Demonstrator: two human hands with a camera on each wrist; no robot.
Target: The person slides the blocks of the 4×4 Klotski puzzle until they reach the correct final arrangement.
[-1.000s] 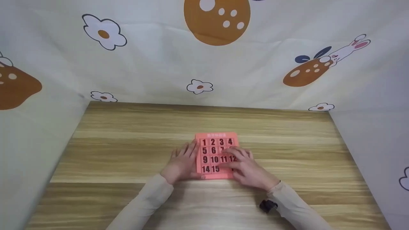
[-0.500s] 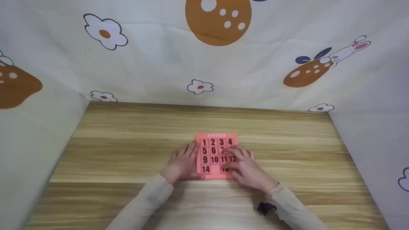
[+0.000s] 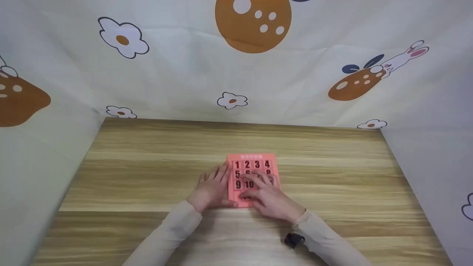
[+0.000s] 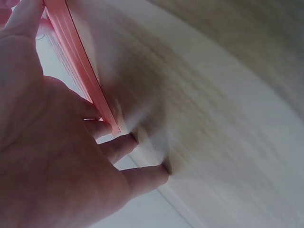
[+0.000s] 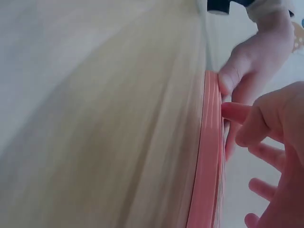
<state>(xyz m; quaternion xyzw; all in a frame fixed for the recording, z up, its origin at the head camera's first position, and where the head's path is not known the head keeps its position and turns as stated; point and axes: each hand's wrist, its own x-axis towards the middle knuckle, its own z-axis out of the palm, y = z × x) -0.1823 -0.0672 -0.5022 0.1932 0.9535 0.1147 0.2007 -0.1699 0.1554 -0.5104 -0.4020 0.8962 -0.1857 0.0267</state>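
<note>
A pink number slide puzzle (image 3: 231, 192) lies flat on the wooden table, its black-numbered tiles in rows. My left hand (image 3: 211, 188) rests along its left side, fingers spread and thumb at the near-left corner. In the left wrist view, the fingertips (image 4: 161, 173) reach down beside the puzzle's edge (image 4: 78, 57). My right hand (image 3: 275, 201) lies over the lower right of the puzzle, one fingertip touching a bottom-row tile (image 3: 246, 197), the other fingers held above the rows. The bottom-left slot shows no number. Several right-hand tiles are hidden under the hand.
A wood-grain table (image 3: 147, 155) surrounds the puzzle. Behind and at both sides hangs a pale cloth (image 3: 177, 74) printed with flowers and brown shapes. A black device (image 3: 294, 240) hangs by the right sleeve (image 3: 325, 236).
My right hand has moved left over the puzzle. First tile 15 slid right, then tile 14 went right from the bottom-left corner. The left hand has stayed in place.
</note>
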